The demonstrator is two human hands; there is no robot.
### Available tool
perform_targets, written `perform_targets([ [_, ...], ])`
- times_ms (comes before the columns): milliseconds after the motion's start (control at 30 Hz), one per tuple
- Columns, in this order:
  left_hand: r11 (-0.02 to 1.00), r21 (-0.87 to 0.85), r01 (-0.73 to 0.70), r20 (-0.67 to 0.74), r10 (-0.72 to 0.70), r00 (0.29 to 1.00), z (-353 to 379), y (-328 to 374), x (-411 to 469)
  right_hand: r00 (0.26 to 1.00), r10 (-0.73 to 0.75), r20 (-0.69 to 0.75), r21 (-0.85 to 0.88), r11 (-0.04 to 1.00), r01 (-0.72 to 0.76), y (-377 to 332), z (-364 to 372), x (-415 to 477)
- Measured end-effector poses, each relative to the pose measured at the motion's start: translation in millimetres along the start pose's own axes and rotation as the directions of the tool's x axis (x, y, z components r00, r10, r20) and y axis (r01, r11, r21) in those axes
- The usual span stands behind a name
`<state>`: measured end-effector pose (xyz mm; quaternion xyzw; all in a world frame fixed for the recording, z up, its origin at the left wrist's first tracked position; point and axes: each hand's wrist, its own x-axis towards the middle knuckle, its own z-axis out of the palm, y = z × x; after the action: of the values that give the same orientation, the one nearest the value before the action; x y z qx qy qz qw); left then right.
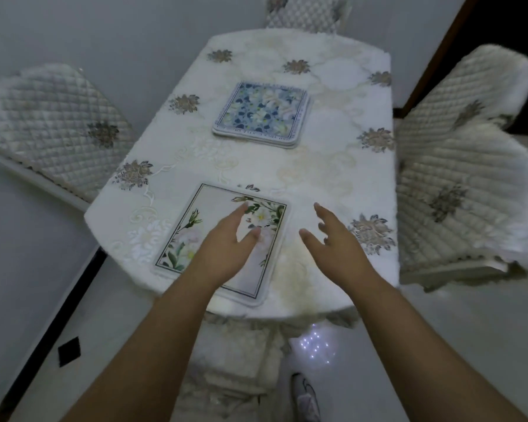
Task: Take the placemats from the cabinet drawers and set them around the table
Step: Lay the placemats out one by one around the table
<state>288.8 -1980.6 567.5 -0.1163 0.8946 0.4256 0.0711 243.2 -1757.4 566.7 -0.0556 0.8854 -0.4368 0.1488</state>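
At the near table (333, 178) edge, one white floral placemat (195, 226) is laid; left hand (226, 248) and right hand (333, 242) are held open, empty. Next, the blue stack (261, 112) must be dealt out.

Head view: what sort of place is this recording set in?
Probably a home dining area: a table under an embroidered cloth, quilted chairs around it, and a floral placemat laid at the near edge.

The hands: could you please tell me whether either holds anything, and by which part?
Nothing is held: the left hand is open over the white floral rectangular placemat, the right hand open beside it.
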Motion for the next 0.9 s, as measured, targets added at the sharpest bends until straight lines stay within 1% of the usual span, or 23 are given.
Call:
perform_targets([
  [67, 0.995, 0.084, -0.045, 0.019, 0.044, 0.999, 8, 19, -41, 1.0, 0.023, -0.014, -0.005, 1.0, -0.023, 0, -28, -48],
  [100, 0.99, 0.128, -0.064, 0.034, 0.06, 0.998, 12, 28, -58, 0.998, 0.04, -0.045, -0.017, 0.999, -0.041, 1, -43, -72],
  [167, 0.975, 0.19, -0.115, 0.083, 0.101, 0.991, 17, 50, -83, 0.988, 0.058, -0.144, -0.056, 0.996, -0.067, 5, -74, -119],
  [233, 0.956, 0.229, -0.182, 0.126, 0.156, 0.98, 22, 80, -101, 0.96, 0.114, -0.257, -0.059, 0.989, -0.133, 7, -106, -165],
  [300, 0.936, 0.23, -0.267, 0.161, 0.234, 0.959, 31, 117, -121, 0.923, 0.173, -0.343, -0.014, 0.982, -0.189, 10, -137, -210],
  [400, 0.902, 0.186, -0.389, 0.203, 0.353, 0.914, 54, 181, -156, 0.873, 0.199, -0.445, 0.017, 0.977, -0.213, 22, -178, -271],
  [467, 0.877, 0.153, -0.455, 0.245, 0.413, 0.877, 77, 223, -180, 0.849, 0.2, -0.49, 0.031, 0.977, -0.212, 38, -203, -304],
  [567, 0.822, 0.158, -0.547, 0.295, 0.49, 0.82, 119, 273, -207, 0.814, 0.219, -0.537, 0.063, 0.973, -0.221, 69, -240, -344],
  [633, 0.802, 0.172, -0.571, 0.315, 0.505, 0.804, 151, 300, -216, 0.795, 0.242, -0.557, 0.093, 0.969, -0.23, 94, -266, -363],
  [733, 0.801, 0.199, -0.565, 0.344, 0.482, 0.806, 198, 332, -216, 0.79, 0.268, -0.552, 0.124, 0.963, -0.24, 136, -306, -378],
  [800, 0.818, 0.188, -0.544, 0.336, 0.467, 0.818, 230, 351, -211, 0.803, 0.273, -0.53, 0.128, 0.962, -0.242, 164, -334, -379],
  [900, 0.847, 0.163, -0.505, 0.292, 0.448, 0.845, 274, 383, -199, 0.818, 0.28, -0.502, 0.088, 0.958, -0.274, 203, -381, -373],
])
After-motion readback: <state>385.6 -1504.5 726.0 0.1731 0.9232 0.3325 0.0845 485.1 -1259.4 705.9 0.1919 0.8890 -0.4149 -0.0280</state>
